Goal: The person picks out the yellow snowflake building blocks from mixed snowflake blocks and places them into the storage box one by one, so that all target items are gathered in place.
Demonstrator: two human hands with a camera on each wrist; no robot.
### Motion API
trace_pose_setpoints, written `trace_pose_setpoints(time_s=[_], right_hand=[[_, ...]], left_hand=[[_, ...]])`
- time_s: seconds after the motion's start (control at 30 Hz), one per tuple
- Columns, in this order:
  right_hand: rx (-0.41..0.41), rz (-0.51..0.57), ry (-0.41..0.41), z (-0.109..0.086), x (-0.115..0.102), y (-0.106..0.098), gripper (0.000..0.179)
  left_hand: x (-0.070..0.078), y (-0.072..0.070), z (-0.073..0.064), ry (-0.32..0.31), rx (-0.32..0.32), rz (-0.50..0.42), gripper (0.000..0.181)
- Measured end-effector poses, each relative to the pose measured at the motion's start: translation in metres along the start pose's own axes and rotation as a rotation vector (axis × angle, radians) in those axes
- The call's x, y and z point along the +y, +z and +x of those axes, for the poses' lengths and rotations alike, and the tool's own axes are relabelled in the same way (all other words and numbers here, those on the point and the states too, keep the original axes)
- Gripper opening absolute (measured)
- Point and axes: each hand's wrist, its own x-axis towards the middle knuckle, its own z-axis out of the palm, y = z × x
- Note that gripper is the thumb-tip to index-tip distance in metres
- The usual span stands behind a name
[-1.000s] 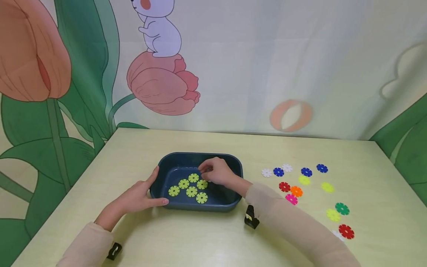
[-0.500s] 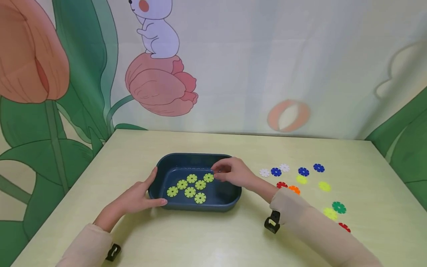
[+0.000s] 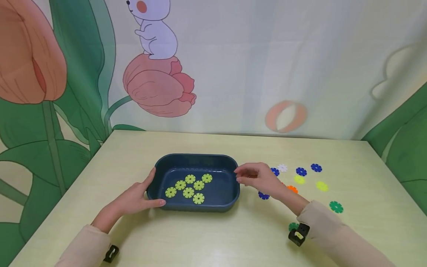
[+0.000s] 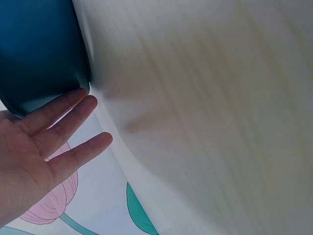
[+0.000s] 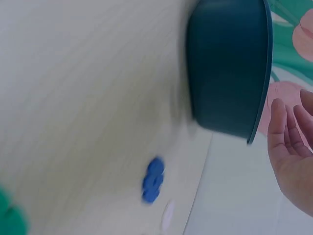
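Note:
A dark blue rectangular basin [image 3: 223,189] stands on the table, with several yellow-green snowflake discs [image 3: 188,192] lying flat on its floor. My left hand [image 3: 135,199] braces the basin's left front corner; its thumb lies along the front and the other fingers along the left side. Those fingers [image 4: 73,117] look straight and spread in the left wrist view. Just by the basin's right rim hovers my right hand [image 3: 261,180], its fingers loosely bent. Nothing shows between its fingertips in the right wrist view, where the basin [image 5: 227,68] is beside it.
Loose snowflake discs lie right of the basin: blue [image 3: 301,171], white [image 3: 282,168], yellow [image 3: 322,186], orange [image 3: 292,189] and green [image 3: 336,207]. The right arm hides some others. A printed curtain [image 3: 233,74] hangs behind the table's back edge.
My right hand has moved right, out of the basin and over its right rim. Another yellow-green disc now lies in the basin where its fingers were. The left hand has stayed at the corner.

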Motion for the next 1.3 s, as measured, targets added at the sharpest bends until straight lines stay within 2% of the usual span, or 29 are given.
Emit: trace_pose_setpoints(time_s=[0.57,0.87,1.17,1.3], right_hand=[[0.058,-0.151,0.119,-0.052,0.036,-0.052,0.032],[0.052,-0.324,0.155,-0.067,0.056,-0.08,0.033],[0.073,-0.365,0.216,-0.082,0.072,-0.109,0.038],[0.079,-0.424,0.257,-0.088,0.079,-0.12,0.043]], left_hand=[[0.0,-0.001,-0.002,-0.001,0.001,-0.007,0.11],[0.001,0.0,-0.003,0.002,0.004,-0.007,0.109],[0.002,0.0,-0.001,-0.023,0.007,-0.005,0.11],[0.001,0.0,-0.001,-0.025,0.009,-0.005,0.11]])
